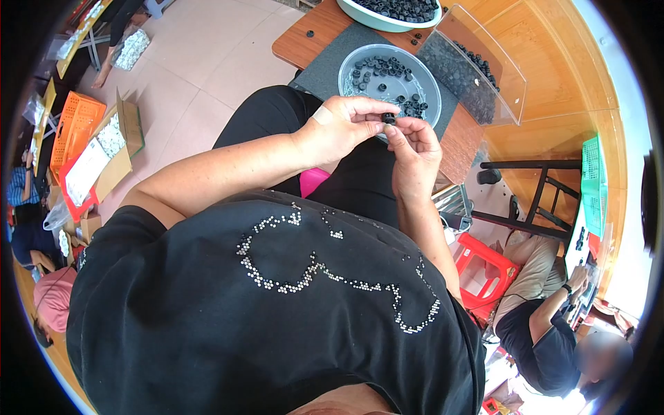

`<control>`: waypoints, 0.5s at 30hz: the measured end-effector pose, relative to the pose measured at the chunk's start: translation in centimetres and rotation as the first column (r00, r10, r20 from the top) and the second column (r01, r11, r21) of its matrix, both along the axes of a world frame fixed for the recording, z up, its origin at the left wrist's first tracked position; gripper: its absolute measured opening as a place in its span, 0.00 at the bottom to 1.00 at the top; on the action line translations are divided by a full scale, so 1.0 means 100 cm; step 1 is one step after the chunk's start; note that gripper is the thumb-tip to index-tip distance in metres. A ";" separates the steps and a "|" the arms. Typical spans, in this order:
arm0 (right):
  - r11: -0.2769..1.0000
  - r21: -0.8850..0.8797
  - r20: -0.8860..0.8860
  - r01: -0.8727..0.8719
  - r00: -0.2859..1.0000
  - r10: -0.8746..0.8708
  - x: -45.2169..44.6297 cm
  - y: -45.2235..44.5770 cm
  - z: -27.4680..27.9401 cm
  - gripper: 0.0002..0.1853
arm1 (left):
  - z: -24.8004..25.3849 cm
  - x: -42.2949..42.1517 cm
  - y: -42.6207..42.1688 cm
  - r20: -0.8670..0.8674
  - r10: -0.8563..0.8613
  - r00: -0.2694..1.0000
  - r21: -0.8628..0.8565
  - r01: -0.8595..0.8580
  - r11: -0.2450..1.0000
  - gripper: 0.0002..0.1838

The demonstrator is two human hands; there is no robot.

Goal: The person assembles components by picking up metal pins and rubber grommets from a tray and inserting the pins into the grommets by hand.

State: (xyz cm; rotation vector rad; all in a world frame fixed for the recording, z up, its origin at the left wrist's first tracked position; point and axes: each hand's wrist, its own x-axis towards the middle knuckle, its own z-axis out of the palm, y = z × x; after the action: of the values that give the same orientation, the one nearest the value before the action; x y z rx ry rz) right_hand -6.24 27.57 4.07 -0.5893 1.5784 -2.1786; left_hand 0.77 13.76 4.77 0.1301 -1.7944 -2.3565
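A small black part (389,118) is pinched between my two hands, above the near edge of a round translucent basin (344,75). My left hand (342,126) comes from the left, with thumb and index fingertips on the part. From the right, my right hand (416,153) grips the same part with thumb and fingertips. Loose black parts (387,67) lie in the basin, some in a cluster at its right side. The basin stands on a dark grey mat (319,74).
Behind is a pale green basin (387,25) full of black parts. A clear plastic tray (515,86) leans at right on the wooden table (297,47). A red stool (484,266) and a seated person (546,339) are at lower right. Boxes and orange crates (75,131) stand at left.
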 end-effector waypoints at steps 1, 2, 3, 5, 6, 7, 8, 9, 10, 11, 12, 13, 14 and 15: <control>1.000 -0.015 0.019 -0.015 1.000 0.015 -0.001 0.000 -0.001 0.08 | 0.000 0.000 0.000 -0.018 0.009 1.000 -0.053 -0.010 0.999 0.14; 0.999 -0.030 0.038 -0.029 0.999 0.031 -0.001 -0.001 -0.002 0.08 | 0.001 0.001 0.000 -0.036 0.017 0.999 -0.106 -0.021 0.994 0.14; 0.999 -0.029 0.038 -0.032 0.999 0.033 -0.001 -0.001 -0.003 0.09 | 0.002 0.002 0.000 -0.055 0.025 0.998 -0.158 -0.033 0.987 0.14; 0.999 -0.027 0.040 -0.035 0.999 0.036 -0.002 -0.001 -0.004 0.09 | 0.005 0.004 -0.001 -0.065 0.039 0.997 -0.239 -0.053 0.970 0.14; 0.999 -0.014 0.032 -0.040 0.999 0.041 -0.002 -0.001 -0.004 0.10 | 0.007 0.005 -0.001 -0.071 0.046 0.996 -0.279 -0.064 0.958 0.14; 0.999 0.000 0.024 -0.045 0.999 0.045 -0.003 -0.001 -0.005 0.10 | 0.008 0.005 -0.001 -0.068 0.053 0.996 -0.308 -0.071 0.949 0.14; 0.999 0.013 0.017 -0.050 0.999 0.049 -0.003 0.000 -0.005 0.11 | 0.009 0.005 -0.001 -0.066 0.060 0.996 -0.337 -0.078 0.938 0.14; 0.998 0.020 0.007 -0.059 0.998 0.059 -0.004 0.000 -0.007 0.11 | 0.009 0.006 -0.002 -0.064 0.067 0.996 -0.366 -0.086 0.927 0.14; 0.997 0.028 -0.002 -0.070 0.998 0.070 -0.005 0.000 -0.010 0.11 | 0.009 0.006 -0.001 -0.070 0.066 0.995 -0.369 -0.087 0.925 0.14; 0.996 0.035 -0.011 -0.079 0.997 0.080 -0.006 0.001 -0.012 0.11 | 0.009 0.006 -0.001 -0.076 0.065 0.995 -0.373 -0.089 0.924 0.13; 0.995 0.027 0.013 -0.101 0.995 0.100 -0.007 0.001 -0.013 0.11 | 0.009 0.006 -0.001 -0.082 0.063 0.995 -0.376 -0.089 0.922 0.13; 0.992 0.019 0.037 -0.121 0.992 0.120 -0.007 0.002 -0.014 0.11 | 0.009 0.006 0.000 -0.083 0.067 0.994 -0.408 -0.095 0.908 0.13; 0.990 0.010 0.061 -0.141 0.988 0.140 -0.007 0.002 -0.014 0.11 | 0.010 0.006 0.000 -0.084 0.071 0.994 -0.439 -0.101 0.893 0.13; 0.990 -0.011 0.111 -0.143 0.983 0.143 -0.007 0.002 -0.014 0.10 | 0.010 0.006 0.000 -0.085 0.075 0.994 -0.470 -0.106 0.876 0.13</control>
State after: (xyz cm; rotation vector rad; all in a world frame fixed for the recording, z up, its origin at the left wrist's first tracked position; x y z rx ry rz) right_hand -6.93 27.77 2.65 -0.5544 1.4299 -2.0710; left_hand 1.38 13.76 5.79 0.0671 -2.2153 -1.7679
